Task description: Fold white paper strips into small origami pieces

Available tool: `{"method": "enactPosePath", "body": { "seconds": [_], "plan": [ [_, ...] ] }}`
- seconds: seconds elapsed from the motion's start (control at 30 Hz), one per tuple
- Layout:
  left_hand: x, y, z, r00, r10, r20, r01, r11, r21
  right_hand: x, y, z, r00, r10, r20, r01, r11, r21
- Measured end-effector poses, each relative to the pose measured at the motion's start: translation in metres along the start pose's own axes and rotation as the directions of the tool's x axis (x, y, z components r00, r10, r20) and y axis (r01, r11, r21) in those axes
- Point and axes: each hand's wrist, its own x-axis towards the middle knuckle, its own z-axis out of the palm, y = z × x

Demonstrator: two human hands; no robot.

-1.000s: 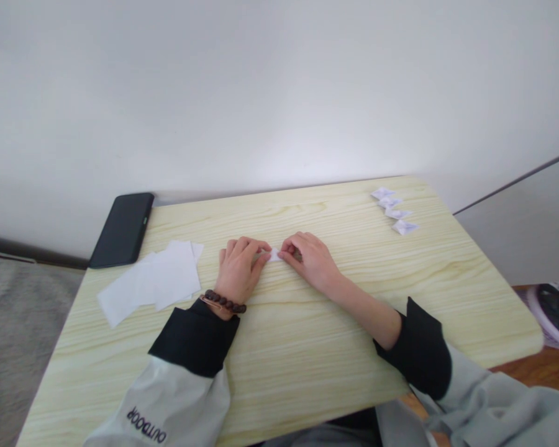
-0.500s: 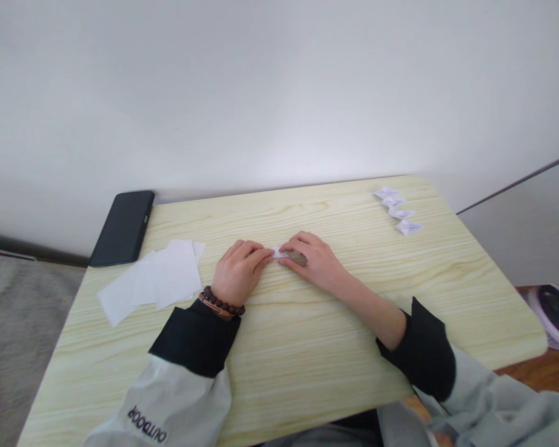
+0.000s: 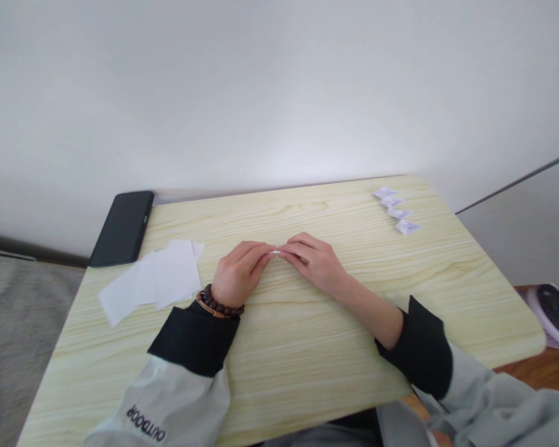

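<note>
Between my two hands, over the middle of the table, is a small piece of folded white paper (image 3: 276, 252); only a thin sliver of it shows. My left hand (image 3: 242, 270), with a dark beaded bracelet at the wrist, pinches its left end between thumb and fingers. From the other side my right hand (image 3: 314, 261) pinches the right end, fingers pressed together. Most of the paper is hidden by the fingertips, so its shape cannot be made out.
Loose white paper sheets (image 3: 177, 273) overlap on the table's left side. Behind them a black phone (image 3: 122, 228) lies at the left edge. Several folded white paper pieces (image 3: 407, 227) stand in a row at the back right. A white wall (image 3: 279, 93) rises behind the wood-grain table (image 3: 317, 366).
The fingers of my right hand have closed together, and the gap within that hand is gone. Less of the folded paper shows between my fingertips, and it looks thinner.
</note>
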Motion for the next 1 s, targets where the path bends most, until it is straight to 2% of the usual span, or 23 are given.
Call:
{"method": "enactPosePath", "body": {
  "seconds": [0.2,0.3,0.47,0.77,0.9,1.0],
  "plan": [
    [-0.0014,0.0045,0.0025,0.995,-0.014,-0.104,0.015,1.0,0.012,0.001,-0.0031,-0.0012,0.996,-0.043,-0.077,0.033,0.991,-0.131],
    [0.0002,0.0062,0.0035,0.991,-0.002,-0.131,0.005,1.0,0.021,0.0013,-0.0027,0.0002,0.993,-0.013,-0.115,0.001,0.994,-0.11],
    [0.0024,0.0055,0.0012,0.997,-0.018,-0.075,0.013,0.998,-0.065,0.0011,-0.0008,0.0011,0.989,0.035,-0.14,-0.027,0.998,0.057],
    [0.0019,0.0072,-0.0043,0.999,-0.045,-0.015,0.043,0.986,-0.158,0.0,0.0002,-0.0018,0.991,-0.119,-0.058,0.124,0.989,0.079],
    [0.0012,0.0094,-0.0031,0.986,-0.168,-0.02,0.161,0.967,-0.197,0.0007,0.0007,-0.0013,0.993,-0.097,-0.074,0.104,0.989,0.102],
    [0.0018,0.0086,-0.0026,0.941,-0.337,0.021,0.325,0.888,-0.324,0.0017,-0.0005,-0.0008,0.99,-0.022,-0.143,0.045,0.985,0.165]
  ]
}}
